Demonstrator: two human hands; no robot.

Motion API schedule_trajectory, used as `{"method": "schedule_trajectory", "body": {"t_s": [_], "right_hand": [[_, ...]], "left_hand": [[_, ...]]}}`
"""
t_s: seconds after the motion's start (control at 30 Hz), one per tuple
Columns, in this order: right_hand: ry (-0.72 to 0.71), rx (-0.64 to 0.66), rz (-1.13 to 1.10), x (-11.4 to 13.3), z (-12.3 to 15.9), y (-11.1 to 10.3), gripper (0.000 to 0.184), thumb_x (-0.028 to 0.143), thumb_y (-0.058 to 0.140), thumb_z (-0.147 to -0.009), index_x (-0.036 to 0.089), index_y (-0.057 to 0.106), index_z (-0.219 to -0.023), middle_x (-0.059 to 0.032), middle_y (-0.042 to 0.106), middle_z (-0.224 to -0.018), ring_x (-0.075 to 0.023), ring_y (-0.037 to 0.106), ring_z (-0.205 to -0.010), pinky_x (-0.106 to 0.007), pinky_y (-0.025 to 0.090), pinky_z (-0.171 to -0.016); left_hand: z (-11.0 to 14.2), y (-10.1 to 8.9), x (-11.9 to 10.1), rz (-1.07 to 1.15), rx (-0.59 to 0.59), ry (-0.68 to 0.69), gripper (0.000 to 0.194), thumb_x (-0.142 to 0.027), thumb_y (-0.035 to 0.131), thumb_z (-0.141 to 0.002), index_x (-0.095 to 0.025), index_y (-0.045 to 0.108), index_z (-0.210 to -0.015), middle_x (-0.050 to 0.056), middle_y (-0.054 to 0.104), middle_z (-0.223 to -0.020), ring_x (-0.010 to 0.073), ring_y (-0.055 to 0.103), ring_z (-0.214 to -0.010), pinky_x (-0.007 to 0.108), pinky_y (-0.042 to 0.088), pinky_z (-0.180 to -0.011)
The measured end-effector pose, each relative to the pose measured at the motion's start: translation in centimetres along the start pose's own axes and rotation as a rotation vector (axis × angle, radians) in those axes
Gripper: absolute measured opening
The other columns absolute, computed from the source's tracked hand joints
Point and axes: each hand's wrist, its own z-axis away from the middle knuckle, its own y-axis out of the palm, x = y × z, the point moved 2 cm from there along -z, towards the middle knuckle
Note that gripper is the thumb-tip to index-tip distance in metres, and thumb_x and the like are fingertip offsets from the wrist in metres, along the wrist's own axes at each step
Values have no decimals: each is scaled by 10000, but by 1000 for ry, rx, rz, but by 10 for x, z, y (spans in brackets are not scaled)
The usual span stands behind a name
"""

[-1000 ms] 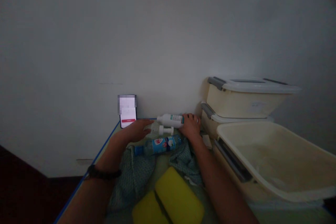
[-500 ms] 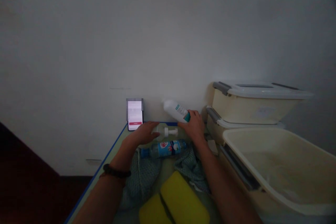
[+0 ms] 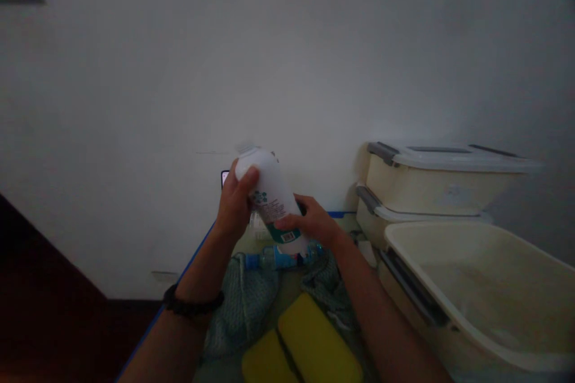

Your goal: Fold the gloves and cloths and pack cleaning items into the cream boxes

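Observation:
A white plastic bottle (image 3: 268, 182) with a green label is held tilted above the table, its capped end up and to the left. My left hand (image 3: 236, 197) is closed around its upper part, thumb across the front. Lower down, my right hand (image 3: 312, 218) grips the bottle near its base. Beneath it lies a clear drink bottle (image 3: 267, 258) with a blue cap and blue label, partly covered by the white one. A clear container (image 3: 257, 228) shows only in part behind my hands.
Blue-green knitted cloth (image 3: 240, 305) and yellow sponge-like blocks (image 3: 317, 341) lie on the near tabletop. At right stand stacked lidded cream boxes (image 3: 417, 188) and an uncovered cream bin (image 3: 485, 245). A phone (image 3: 224, 178), mostly hidden, leans against the wall (image 3: 287, 60).
The white bottle has moved left and nearer, turning more upright. My left hand has left the clear container on the table and closed around the white bottle; my right hand still holds it.

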Motion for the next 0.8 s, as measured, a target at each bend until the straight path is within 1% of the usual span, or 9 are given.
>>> {"method": "schedule_trajectory", "body": {"t_s": [0.13,0.2,0.27,0.37,0.5,0.57,0.6,0.73,0.8], "right_hand": [[154,305,-334,-6,4,27,380,345,738,-517,164,634,-833,-5,660,-791,-132,596,-669,-271,466,-672],[196,405,-473,-7,7,38,413,358,744,-502,165,627,-848,-7,662,-784,-125,602,-678,-253,469,-677],[211,457,-550,-9,10,45,465,398,736,-498,154,621,-877,-22,665,-782,-137,608,-700,-257,477,-692],[234,490,-629,-12,12,48,538,501,660,-555,135,596,-944,-51,668,-811,-161,612,-714,-300,491,-711],[300,564,-656,-7,15,42,576,573,568,-596,123,562,-955,-68,654,-789,-188,613,-677,-352,499,-659],[304,466,-465,2,15,36,527,526,585,-611,138,554,-965,-68,649,-815,-182,605,-677,-344,489,-654],[292,367,-303,8,16,33,497,500,598,-623,152,549,-975,-68,647,-848,-180,602,-695,-338,481,-663],[113,-173,649,31,20,32,489,491,667,-599,181,520,-946,-81,626,-878,-224,584,-750,-355,452,-663],[58,-343,963,35,23,39,479,474,639,-633,166,496,-971,-105,612,-904,-261,584,-781,-372,447,-649]], "left_hand": [[5,1,-11,166,2,-211,381,-331,697,-641,-179,575,-969,27,655,-891,195,654,-800,285,531,-669],[5,-1,-15,291,8,-311,310,-306,666,-665,-164,586,-930,1,636,-793,166,650,-733,292,538,-684],[3,-3,-18,354,-13,-350,236,-264,640,-686,-161,589,-892,-22,607,-706,143,638,-670,294,538,-676],[1,-5,-22,335,-74,-328,192,-243,634,-691,-162,586,-858,-33,588,-665,139,629,-626,282,526,-617],[-1,-6,-25,263,-124,-115,226,-285,649,-683,-177,586,-872,-34,603,-682,153,641,-661,295,519,-648],[-1,-7,-23,219,-133,-69,236,-300,646,-680,-182,588,-876,-27,614,-684,164,646,-684,305,516,-671],[-2,-7,-21,189,-148,-66,237,-304,641,-678,-181,589,-874,-21,621,-686,169,647,-693,304,514,-666],[-3,-11,-10,40,-341,-75,263,-285,644,-642,-180,573,-873,1,654,-723,163,622,-652,262,480,-568],[-4,-12,-3,8,-404,-142,265,-292,656,-616,-167,573,-835,7,650,-711,146,592,-599,249,458,-539]]}}
